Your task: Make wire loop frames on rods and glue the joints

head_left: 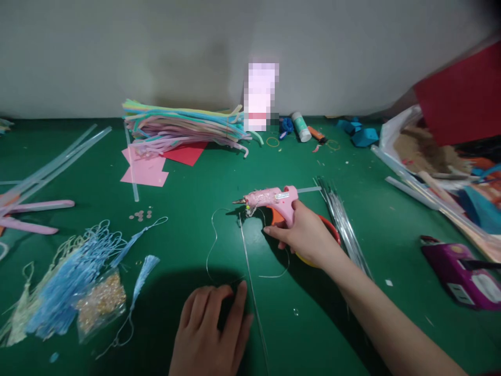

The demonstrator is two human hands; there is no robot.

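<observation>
My right hand [307,230] holds a pink hot glue gun [270,197] by its grip, with the nozzle pointing left and a clear glue stick [309,190] out of its back. Under that hand lies a pair of scissors [334,230] with red-orange handles, partly hidden. My left hand [211,326] rests on the green table [176,256], fingers loosely bent and apart, holding nothing that I can see. Just right of its fingertips runs a straight silvery wire [250,271]. A thin curved wire [213,243] loops on the table between the hands.
Blue tassels [66,292] and a bag of gold beads [102,303] lie left. Pipe cleaners [188,125] are bundled at the back by the wall. More silver wires [346,230], a purple box-like object [457,271] and a white bag [399,125] are right.
</observation>
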